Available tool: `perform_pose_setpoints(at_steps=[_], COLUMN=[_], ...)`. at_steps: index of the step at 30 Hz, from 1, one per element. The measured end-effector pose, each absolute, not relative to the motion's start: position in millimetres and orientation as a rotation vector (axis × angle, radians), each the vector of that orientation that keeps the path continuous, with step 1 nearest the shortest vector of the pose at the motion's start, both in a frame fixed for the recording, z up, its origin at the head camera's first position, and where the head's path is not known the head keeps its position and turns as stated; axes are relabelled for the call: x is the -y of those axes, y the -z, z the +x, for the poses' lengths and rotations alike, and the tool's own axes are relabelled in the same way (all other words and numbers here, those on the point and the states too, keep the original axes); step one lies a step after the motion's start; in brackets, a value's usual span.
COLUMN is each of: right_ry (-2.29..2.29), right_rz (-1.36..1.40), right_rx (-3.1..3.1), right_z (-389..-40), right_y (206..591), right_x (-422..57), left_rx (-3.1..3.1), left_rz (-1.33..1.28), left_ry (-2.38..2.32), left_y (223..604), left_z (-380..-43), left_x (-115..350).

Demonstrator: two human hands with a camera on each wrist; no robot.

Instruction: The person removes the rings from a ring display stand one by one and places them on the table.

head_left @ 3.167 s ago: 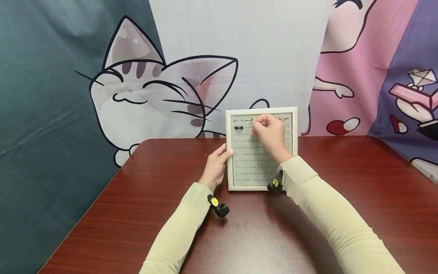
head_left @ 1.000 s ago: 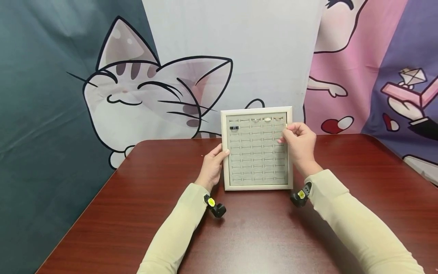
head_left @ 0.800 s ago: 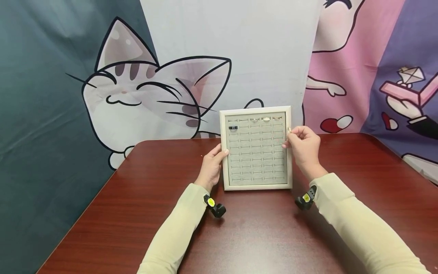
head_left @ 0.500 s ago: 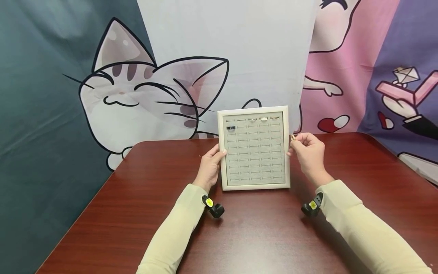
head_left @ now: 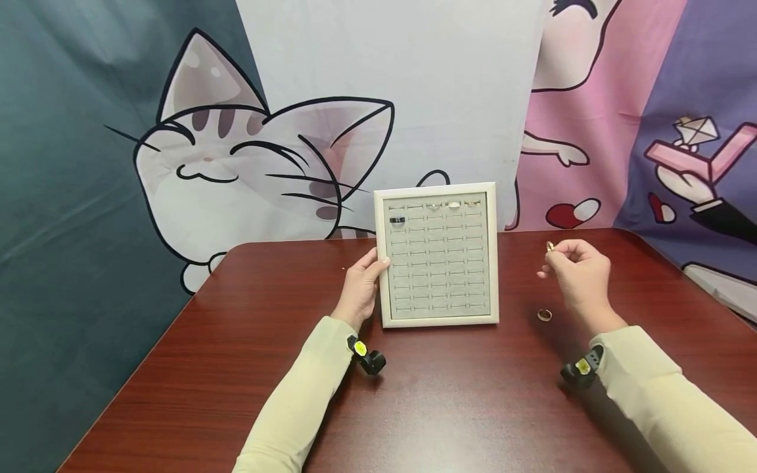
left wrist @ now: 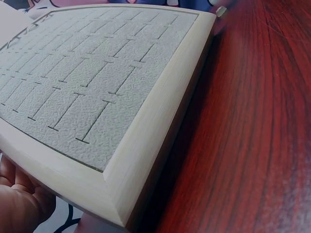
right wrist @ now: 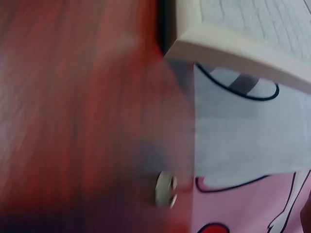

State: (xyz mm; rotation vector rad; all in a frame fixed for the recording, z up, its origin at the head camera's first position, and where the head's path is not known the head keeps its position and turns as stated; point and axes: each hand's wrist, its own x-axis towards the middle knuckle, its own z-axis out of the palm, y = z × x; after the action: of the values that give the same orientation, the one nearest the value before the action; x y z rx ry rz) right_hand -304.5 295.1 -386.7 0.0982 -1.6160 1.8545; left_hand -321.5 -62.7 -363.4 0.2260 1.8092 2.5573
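A cream-framed ring display board (head_left: 437,276) with rows of slots in grey padding stands upright on the table. My left hand (head_left: 357,289) grips its left edge, thumb on the front of the frame, with other fingers hidden behind. To the right of the board, in the air, my right hand (head_left: 582,276) pinches a gold ring (head_left: 550,247) between thumb and fingertips. A second ring (head_left: 544,320) lies on the table below that hand; the right wrist view shows a ring (right wrist: 163,191) near the table's far edge.
In the board's top row sit a thin silver ring (head_left: 434,207), a pale wide ring (head_left: 453,205) and a gold ring (head_left: 472,203). A dark blue ring (head_left: 397,221) is one row lower, at left. Behind the table (head_left: 284,276) hangs a cartoon-printed cloth (head_left: 461,79).
My right hand has drawn the gold ring from the board's top row and carried it right and down. The ring on the table has come into view. My left hand keeps its grip.
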Motion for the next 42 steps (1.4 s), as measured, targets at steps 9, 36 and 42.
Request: perform_pose_setpoints(at_steps=[9, 36, 42], right_ry=[-1.764, -1.828, -1.771], right_rz=[-0.200, -0.063, -0.055], right_rx=[1.819, 2.194, 2.320], right_z=[-247.1, -235.8, -236.3], right_y=[350.1, 392.5, 395.2], right_x=[-280.6, -329.1, -334.7], left_rx=[-1.818, -1.800, -1.797], left_rz=[0.218, 0.224, 0.212], left_ry=[-2.549, -2.570, -2.573], left_y=[363.0, 364.6, 363.5], left_z=[-322.7, -321.7, -322.2], left_x=[61.9, 62.5, 61.6])
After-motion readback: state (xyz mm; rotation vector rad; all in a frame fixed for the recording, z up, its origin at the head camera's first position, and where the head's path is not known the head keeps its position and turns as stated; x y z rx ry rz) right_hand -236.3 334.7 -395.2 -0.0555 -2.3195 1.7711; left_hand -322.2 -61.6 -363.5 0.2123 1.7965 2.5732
